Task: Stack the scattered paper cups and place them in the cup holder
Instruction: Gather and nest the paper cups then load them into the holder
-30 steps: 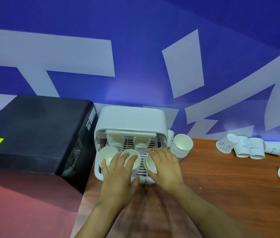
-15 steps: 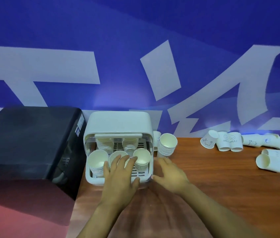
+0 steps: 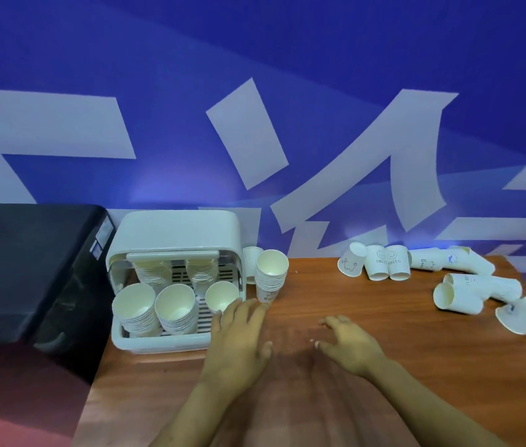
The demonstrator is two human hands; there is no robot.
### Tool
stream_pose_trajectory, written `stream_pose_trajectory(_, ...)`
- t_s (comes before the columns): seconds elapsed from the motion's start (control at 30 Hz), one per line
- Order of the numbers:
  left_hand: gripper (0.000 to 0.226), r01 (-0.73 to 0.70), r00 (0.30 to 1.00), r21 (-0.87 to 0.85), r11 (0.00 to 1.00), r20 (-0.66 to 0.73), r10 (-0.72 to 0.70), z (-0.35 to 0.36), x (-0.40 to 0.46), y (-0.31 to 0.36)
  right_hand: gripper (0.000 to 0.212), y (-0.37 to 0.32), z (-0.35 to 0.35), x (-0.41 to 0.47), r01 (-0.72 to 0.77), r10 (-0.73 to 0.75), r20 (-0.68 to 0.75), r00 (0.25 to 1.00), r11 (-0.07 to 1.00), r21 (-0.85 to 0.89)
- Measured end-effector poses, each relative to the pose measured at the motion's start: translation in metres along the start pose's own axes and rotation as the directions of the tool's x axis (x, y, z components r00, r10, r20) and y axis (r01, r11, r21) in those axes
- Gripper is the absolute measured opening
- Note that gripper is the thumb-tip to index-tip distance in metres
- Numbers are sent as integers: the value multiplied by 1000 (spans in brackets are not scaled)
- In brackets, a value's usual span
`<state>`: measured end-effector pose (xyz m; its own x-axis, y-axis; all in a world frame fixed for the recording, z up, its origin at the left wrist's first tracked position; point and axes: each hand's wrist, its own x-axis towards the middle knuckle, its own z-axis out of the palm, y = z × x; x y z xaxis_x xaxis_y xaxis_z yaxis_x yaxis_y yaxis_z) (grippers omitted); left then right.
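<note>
A white cup holder with a raised lid stands at the table's left end. Inside it stand several stacks of white paper cups. Another stack of cups stands upright just right of the holder. Scattered cups and lying stacks are spread over the far right of the table. My left hand hovers at the holder's front right corner, fingers apart and empty. My right hand is over bare table, fingers spread, holding nothing.
The wooden table runs from the holder to the right edge of view. A black box-shaped appliance stands left of the holder. A blue wall with white shapes rises directly behind the table.
Both hands have drawn back from the cups in the holder and shifted right; the right hand now sits over bare table. The view has swung right, showing more scattered cups.
</note>
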<state>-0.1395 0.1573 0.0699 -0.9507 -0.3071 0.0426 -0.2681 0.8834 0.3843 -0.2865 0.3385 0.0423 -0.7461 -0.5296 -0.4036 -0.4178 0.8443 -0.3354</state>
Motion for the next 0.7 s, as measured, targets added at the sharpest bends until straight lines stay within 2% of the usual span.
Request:
stream_pose_trajectory(0.3, 63, 76, 995, 108, 991, 61, -83, 17, 68, 62, 48, 64, -44, 51, 94, -95, 40, 995, 995, 22)
stream_pose_trajectory(0.4, 63, 101, 994, 107, 989, 27, -104, 21, 90, 74, 49, 77, -58, 74, 144, -145, 52, 988, 989, 33)
stream_pose_trajectory(0.57, 61, 189, 982, 145, 971, -15, -189, 19, 123, 65, 55, 69, -72, 118, 234, -239, 70, 968, 969, 75)
stream_pose_trajectory(0.7, 60, 273, 961, 195, 942, -4, -277, 7, 159, 51, 58, 49, -72, 154, 266, -280, 58, 958, 947, 178)
